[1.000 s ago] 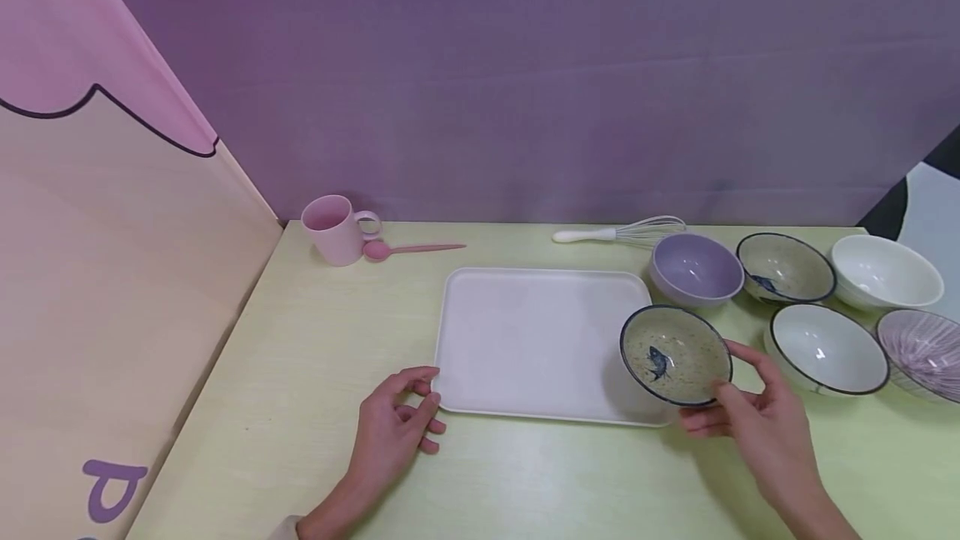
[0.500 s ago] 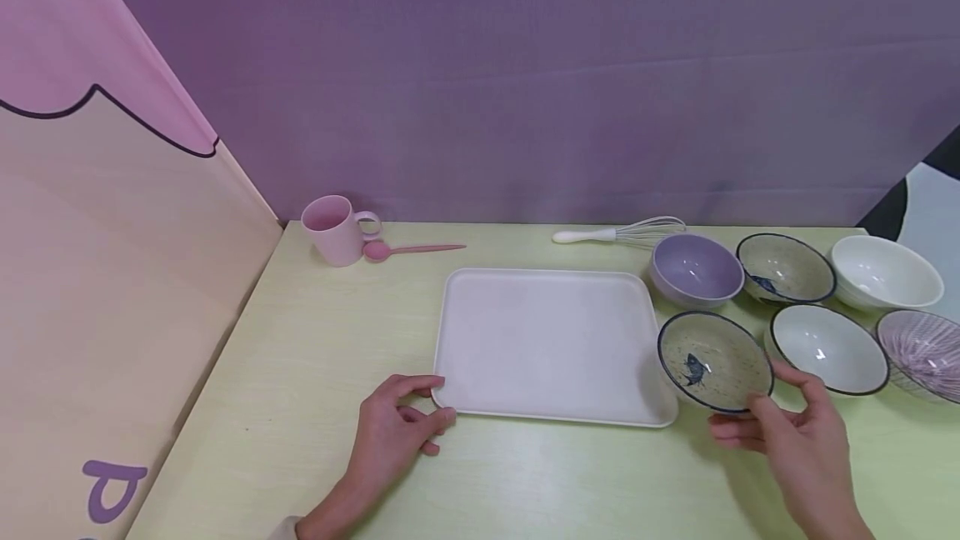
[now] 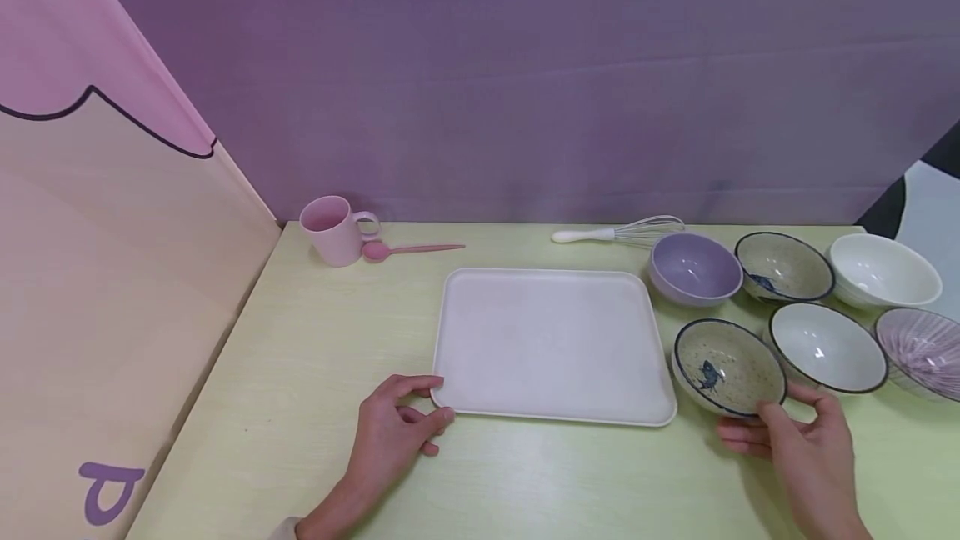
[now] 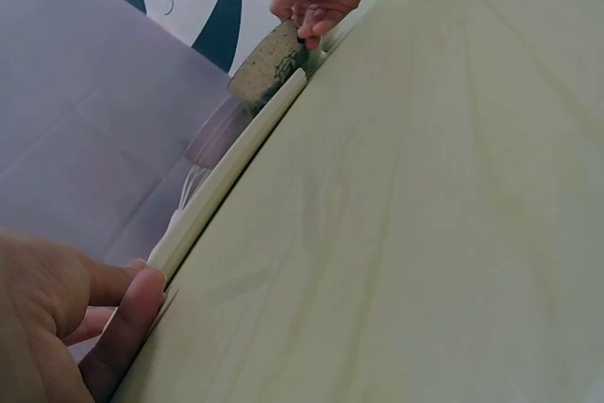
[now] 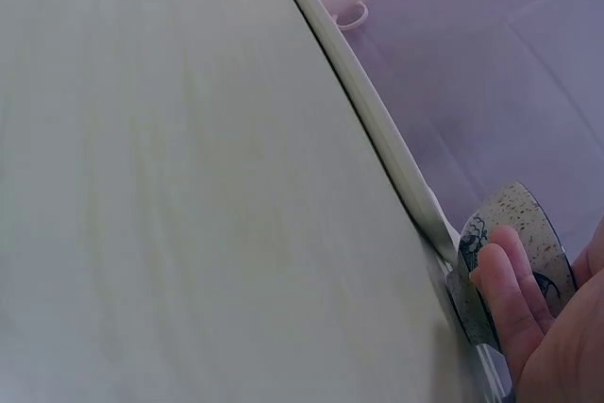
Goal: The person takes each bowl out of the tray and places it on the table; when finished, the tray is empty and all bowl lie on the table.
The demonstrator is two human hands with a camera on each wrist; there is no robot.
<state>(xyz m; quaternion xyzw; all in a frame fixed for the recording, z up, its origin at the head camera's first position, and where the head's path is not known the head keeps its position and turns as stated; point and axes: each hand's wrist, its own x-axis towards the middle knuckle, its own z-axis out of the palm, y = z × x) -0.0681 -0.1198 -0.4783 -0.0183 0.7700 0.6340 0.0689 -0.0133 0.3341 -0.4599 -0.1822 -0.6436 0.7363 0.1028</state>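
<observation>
My right hand holds a speckled grey-beige bowl by its near right side. The bowl has a dark blue rim and a blue fish inside, and it is right of the white tray. Whether its base touches the table cannot be told. In the right wrist view, fingers lie along the patterned outside of the bowl. At the tray's front left corner, my left hand pinches the edge between thumb and forefinger; the left wrist view shows this hand at the end of the tray rim.
Right of the tray stand a purple bowl, a second fish bowl, a white bowl, a dark-rimmed white bowl and a streaked bowl. Behind are a whisk, pink mug and pink spoon.
My right hand has carried the fish bowl rightward and down, from over the tray's right edge to beside it. My left thumb has slid slightly right at the tray corner.
</observation>
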